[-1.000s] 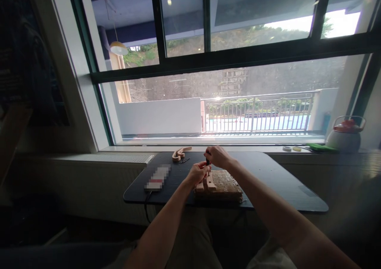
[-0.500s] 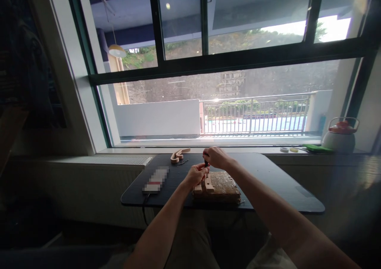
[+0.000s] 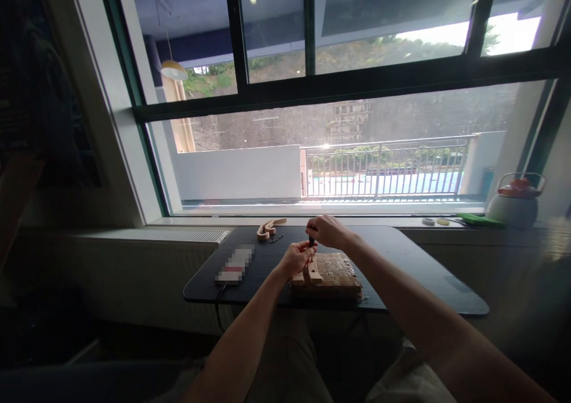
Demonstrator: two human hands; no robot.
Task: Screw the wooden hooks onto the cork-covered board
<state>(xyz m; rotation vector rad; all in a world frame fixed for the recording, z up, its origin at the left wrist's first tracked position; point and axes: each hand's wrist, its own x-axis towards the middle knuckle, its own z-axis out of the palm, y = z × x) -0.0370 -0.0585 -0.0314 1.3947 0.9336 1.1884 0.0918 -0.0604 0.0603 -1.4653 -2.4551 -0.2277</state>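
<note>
My right hand (image 3: 329, 232) is closed round the top of a dark-handled screwdriver (image 3: 311, 242), which stands roughly upright. Lower down, the fingers of my left hand (image 3: 297, 258) pinch the same tool near its lower end; its tip is too small to make out. Beneath both hands, a pale wooden piece with holes (image 3: 314, 272) lies on the left part of a thick, rough-surfaced board (image 3: 341, 272). Part of that wooden piece is hidden behind my left fingers.
A curved wooden part (image 3: 266, 230) and small screws or bits (image 3: 276, 239) lie at the back of the dark table (image 3: 410, 278). A blurred-out box-like item (image 3: 235, 265) with a cable is at left. On the windowsill stand a pot (image 3: 513, 204) and a green item (image 3: 480, 220).
The whole view has shifted slightly. Both hands stay at the screwdriver over the wooden piece, with my right hand's grip turned only a little, if at all.
</note>
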